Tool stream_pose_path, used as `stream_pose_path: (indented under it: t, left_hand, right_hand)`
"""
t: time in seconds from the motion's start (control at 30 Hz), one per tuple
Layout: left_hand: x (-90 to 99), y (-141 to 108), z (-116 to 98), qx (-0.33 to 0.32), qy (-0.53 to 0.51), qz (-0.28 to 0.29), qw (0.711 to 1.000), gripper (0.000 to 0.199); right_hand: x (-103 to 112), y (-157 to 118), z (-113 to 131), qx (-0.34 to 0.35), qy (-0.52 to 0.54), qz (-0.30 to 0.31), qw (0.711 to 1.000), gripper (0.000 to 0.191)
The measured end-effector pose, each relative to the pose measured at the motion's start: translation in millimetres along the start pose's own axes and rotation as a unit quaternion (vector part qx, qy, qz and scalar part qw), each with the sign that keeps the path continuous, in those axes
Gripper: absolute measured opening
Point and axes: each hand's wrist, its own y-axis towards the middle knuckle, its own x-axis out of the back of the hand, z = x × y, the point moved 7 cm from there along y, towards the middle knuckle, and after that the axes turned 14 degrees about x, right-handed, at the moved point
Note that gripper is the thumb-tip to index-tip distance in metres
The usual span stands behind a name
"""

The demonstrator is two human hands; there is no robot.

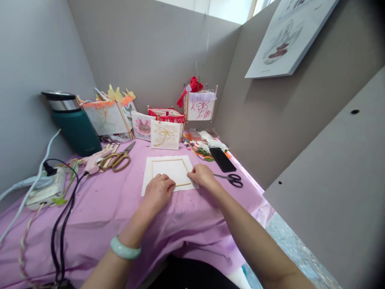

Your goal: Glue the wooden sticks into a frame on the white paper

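Observation:
A white sheet (147, 172) lies flat on the pink-purple cloth. On it rests a thin frame of wooden sticks (167, 161), roughly square. My left hand (159, 190) has its fingers drawn together at the near side of the frame, by the lower stick. At the frame's right side, my right hand (202, 175) pinches the right-hand stick near the lower right corner. Both hands rest low over the sheet, and the fingertips partly hide the sticks beneath them.
Gold-handled scissors (118, 159), a pink glue gun (95, 161), a teal tumbler (73, 124) and a power strip with cables (48, 190) are on the left. Black scissors (233, 179) and a phone (222, 159) lie right. Decorated paper lanterns (165, 135) stand behind.

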Motion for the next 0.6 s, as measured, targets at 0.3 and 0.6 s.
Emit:
stream_pose_path:
  t: [0.3,0.6]
  left_hand:
    - [-0.7,0.0,2.1,0.008,-0.005,-0.005,1.000,0.024]
    - [-1.6,0.1,2.2,0.006,-0.009,-0.006,1.000,0.024]
  right_hand:
    - [3.1,5.2,2.0,-0.026,-0.024,0.031,0.999,0.030]
    - [0.6,7.3,1.9,-0.024,-0.025,0.041,0.999,0.035]
